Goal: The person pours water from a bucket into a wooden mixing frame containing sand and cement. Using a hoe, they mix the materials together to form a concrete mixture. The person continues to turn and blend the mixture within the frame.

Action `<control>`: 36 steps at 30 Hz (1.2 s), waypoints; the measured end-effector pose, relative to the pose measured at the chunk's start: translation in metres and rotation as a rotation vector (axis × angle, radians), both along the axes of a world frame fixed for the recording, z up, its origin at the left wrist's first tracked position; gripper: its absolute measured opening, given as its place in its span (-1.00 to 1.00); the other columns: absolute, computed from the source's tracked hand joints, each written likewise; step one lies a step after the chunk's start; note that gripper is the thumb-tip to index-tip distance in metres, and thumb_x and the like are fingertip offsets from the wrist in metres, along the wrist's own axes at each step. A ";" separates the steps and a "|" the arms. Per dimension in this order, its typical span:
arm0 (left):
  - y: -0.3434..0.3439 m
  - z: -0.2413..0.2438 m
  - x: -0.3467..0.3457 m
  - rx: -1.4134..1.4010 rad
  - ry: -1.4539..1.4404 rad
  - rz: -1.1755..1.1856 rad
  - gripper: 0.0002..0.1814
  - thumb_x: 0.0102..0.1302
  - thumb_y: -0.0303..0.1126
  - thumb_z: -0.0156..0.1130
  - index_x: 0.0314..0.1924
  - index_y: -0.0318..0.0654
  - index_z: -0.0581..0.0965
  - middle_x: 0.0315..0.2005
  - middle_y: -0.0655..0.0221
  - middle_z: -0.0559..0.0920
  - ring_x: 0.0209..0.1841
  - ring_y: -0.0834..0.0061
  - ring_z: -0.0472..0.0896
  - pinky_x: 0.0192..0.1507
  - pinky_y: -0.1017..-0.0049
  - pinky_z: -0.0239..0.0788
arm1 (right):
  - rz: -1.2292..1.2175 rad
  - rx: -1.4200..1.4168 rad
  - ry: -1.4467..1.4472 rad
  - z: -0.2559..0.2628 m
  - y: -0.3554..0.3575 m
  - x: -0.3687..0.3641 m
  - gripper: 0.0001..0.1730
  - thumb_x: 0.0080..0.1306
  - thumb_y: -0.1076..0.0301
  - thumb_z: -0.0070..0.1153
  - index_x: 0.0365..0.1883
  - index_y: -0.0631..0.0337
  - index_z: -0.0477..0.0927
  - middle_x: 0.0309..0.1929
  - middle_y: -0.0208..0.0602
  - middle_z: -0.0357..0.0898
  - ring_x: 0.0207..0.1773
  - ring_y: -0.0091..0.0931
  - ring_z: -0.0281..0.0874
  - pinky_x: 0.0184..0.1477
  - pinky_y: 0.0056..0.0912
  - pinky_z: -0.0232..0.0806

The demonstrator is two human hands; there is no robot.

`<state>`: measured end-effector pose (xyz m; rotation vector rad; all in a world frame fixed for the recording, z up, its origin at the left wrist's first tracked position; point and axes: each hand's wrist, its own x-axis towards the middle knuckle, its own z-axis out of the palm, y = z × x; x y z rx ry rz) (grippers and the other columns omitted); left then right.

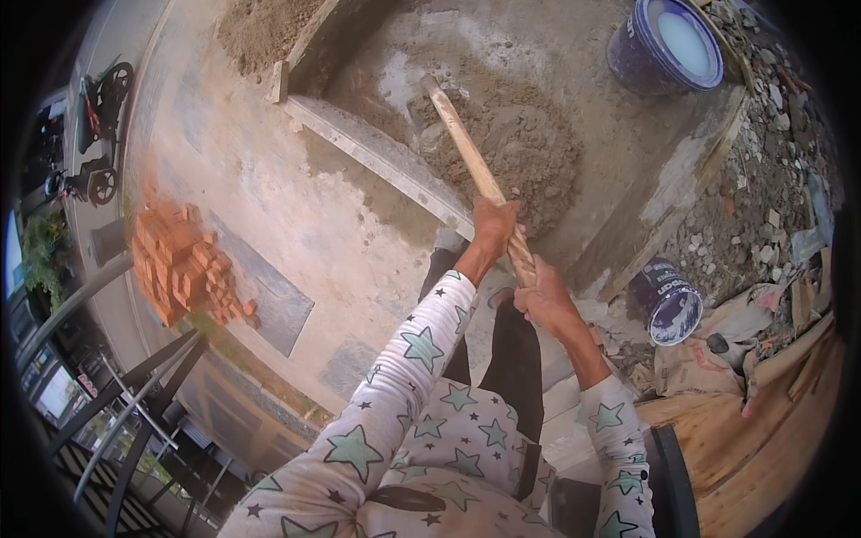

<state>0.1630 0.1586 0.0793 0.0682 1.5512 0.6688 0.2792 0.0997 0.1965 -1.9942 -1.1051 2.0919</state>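
Both my hands grip the wooden handle (471, 151) of what looks like a hoe. My left hand (494, 225) holds it farther along, and my right hand (541, 296) is around its near end. The tool's head (420, 111) rests at the far left edge of a heap of wet grey mortar (531, 155); part of it is hard to make out. This heap lies inside a low mixing box, whose board side (383, 158) runs just beyond my feet.
A blue bucket of cloudy liquid (683, 44) stands at the box's far right. Nearer, another bucket (676, 316) lies tipped beside rubble (746, 195) and a torn sack (699, 370). Orange bricks (178, 262) are piled left. Sand (266, 30) lies beyond the box, and motorcycles (101, 107) stand far left.
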 end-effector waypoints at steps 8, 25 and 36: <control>0.011 -0.038 -0.028 -0.029 -0.346 0.169 -0.81 0.23 -0.51 0.29 -0.25 -0.38 0.44 -0.53 0.23 0.53 -0.52 0.32 0.58 -0.51 0.20 0.54 | 0.067 0.120 -0.080 0.038 -0.044 0.030 -0.57 0.01 0.57 0.07 -0.08 0.39 0.38 -0.26 0.16 0.53 -0.12 0.01 0.53 -0.04 -0.15 0.35; -0.101 -0.028 0.062 -0.252 -0.364 0.114 -0.77 0.18 -0.39 0.43 -0.28 -0.19 0.51 -0.53 0.38 0.50 -0.50 0.40 0.51 -0.36 0.24 0.45 | 0.032 0.172 -0.457 0.003 -0.334 0.153 -0.35 -0.06 0.65 0.25 0.08 0.14 0.46 -0.04 -0.10 0.57 0.01 -0.10 0.57 -0.01 -0.11 0.43; -0.121 0.032 0.067 -0.025 -0.303 0.070 -0.79 0.24 -0.34 0.35 -0.42 -0.15 0.45 -0.58 0.43 0.46 -0.47 0.44 0.47 -0.27 0.26 0.42 | -0.039 0.481 -0.427 -0.037 -0.364 0.165 -0.68 0.03 0.57 0.20 -0.22 0.18 0.48 -0.33 -0.12 0.52 -0.23 -0.09 0.52 -0.20 -0.04 0.35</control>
